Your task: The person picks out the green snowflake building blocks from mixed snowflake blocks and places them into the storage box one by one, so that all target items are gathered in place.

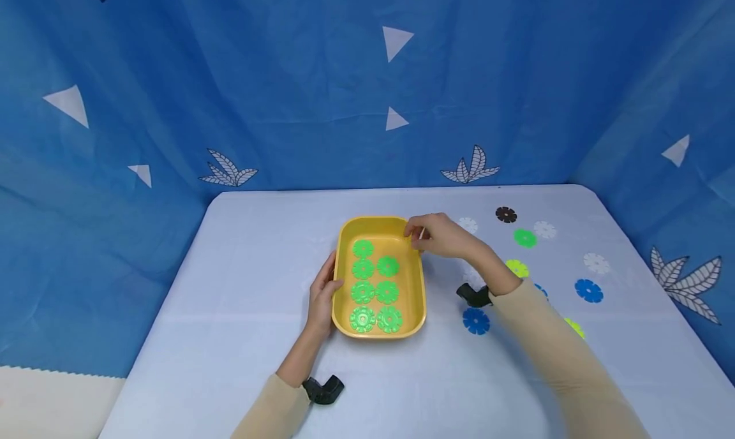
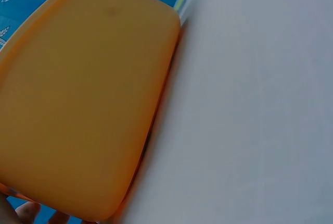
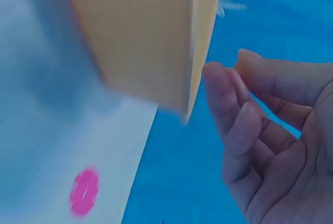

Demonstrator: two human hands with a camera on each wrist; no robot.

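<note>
A yellow tray (image 1: 379,332) holds several green flower-shaped discs (image 1: 363,292) laid in two columns. My left hand (image 1: 321,298) grips its left side, thumb over the rim and fingers around the outside. In the left wrist view, the broad outer face of the tray (image 2: 88,94) shows beside the white tabletop. My right hand (image 1: 436,233) is at the tray's upper right corner, thumb and fingers bent together, fingertips over the rim. In the right wrist view, the fingertips of that hand (image 3: 276,135) come together close by the tray edge; I cannot tell whether something small is between them.
Loose flower discs lie on the table's right side: blue (image 1: 589,290), white (image 1: 596,263), green (image 1: 525,238), dark brown (image 1: 506,214) and yellow-green (image 1: 517,268). A pink disc (image 3: 84,191) appears in the right wrist view. Blue patterned cloth (image 1: 321,107) hangs behind the table.
</note>
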